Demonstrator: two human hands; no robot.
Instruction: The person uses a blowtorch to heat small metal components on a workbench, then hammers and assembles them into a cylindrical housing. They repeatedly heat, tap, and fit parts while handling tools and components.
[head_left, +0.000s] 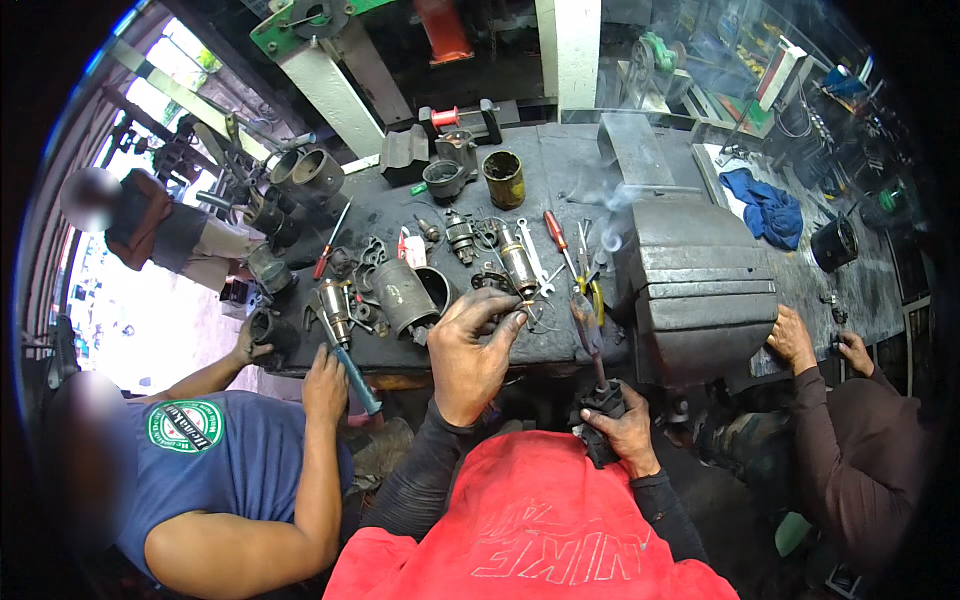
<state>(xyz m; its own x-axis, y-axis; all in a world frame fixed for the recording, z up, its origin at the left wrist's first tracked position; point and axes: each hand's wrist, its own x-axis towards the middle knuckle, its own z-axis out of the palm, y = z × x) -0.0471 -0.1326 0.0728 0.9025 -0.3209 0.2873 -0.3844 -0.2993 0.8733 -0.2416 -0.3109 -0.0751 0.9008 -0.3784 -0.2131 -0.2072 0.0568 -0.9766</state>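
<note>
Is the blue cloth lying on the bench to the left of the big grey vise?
No, the blue cloth lies to the right of the grey vise.

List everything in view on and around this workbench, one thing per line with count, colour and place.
workbench: one, dark grey, centre
bench vise: one, grey, right of centre
blue rag: one, far right of bench
tin can: one, yellowish, back of bench
motor housing: one, dark, left of centre
red-handled screwdriver: one, mid bench
wrench: one, silver, mid bench
co-workers: two, one in blue at left, one in brown at right
left hand: grimy, touching small metal part at bench edge
right hand: gripping dark-handled tool
</note>
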